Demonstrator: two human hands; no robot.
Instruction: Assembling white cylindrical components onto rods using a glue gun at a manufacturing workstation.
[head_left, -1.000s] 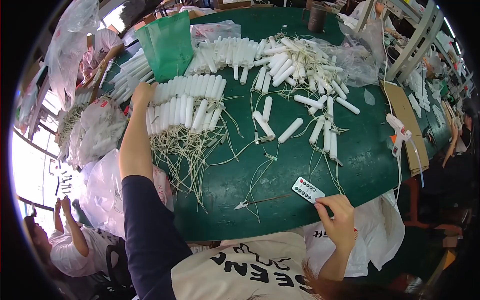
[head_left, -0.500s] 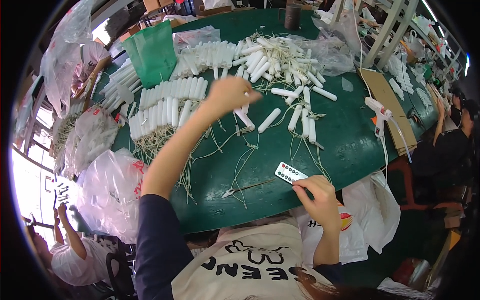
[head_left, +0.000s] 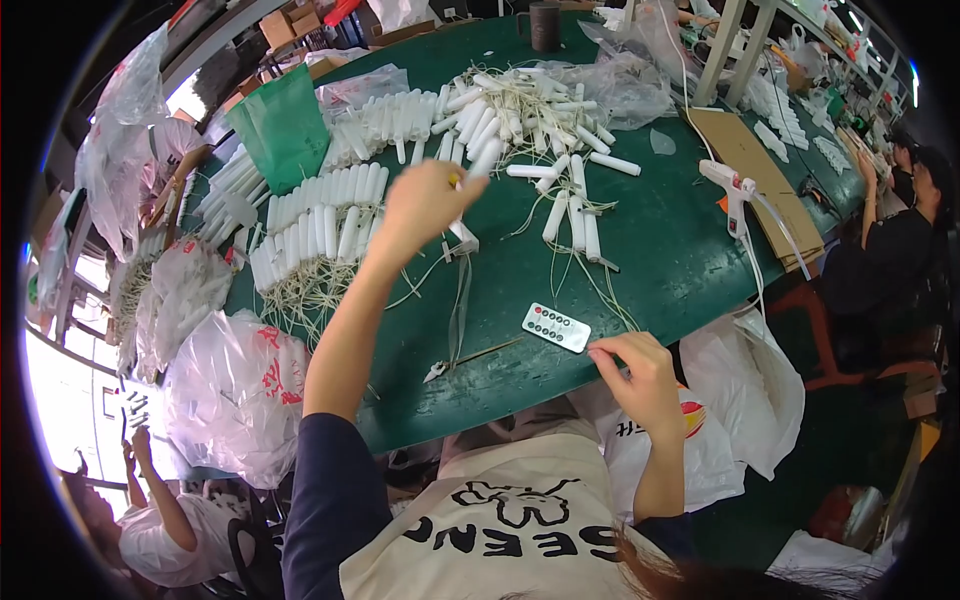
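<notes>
Over the middle of the table, my left hand [head_left: 425, 205] is closed around a white candle-like tube [head_left: 486, 158], whose upper end sticks out past the fingers. Thin wires hang below that hand. My right hand [head_left: 642, 375], near the front edge, pinches the lower right corner of a small white remote control [head_left: 556, 328] with dark round buttons and one red one. A thin brown stick [head_left: 488, 352] lies left of the remote. To the left hand's left are rows of similar white tubes [head_left: 325, 187]; a tangled heap of wired tubes [head_left: 520, 112] lies beyond it.
A glue gun [head_left: 735, 190] rests at the right beside a cardboard sheet [head_left: 765, 185]. A green bag [head_left: 280, 130] stands far left; a full clear plastic bag [head_left: 237, 390] bulges at the near left edge. A dark mug [head_left: 545, 27] sits at the back. Other people work on both sides.
The lone tube that lay mid-table is gone from there, and my left hand now holds a tube. My right hand stays at the remote. The whole view has shifted slightly.
</notes>
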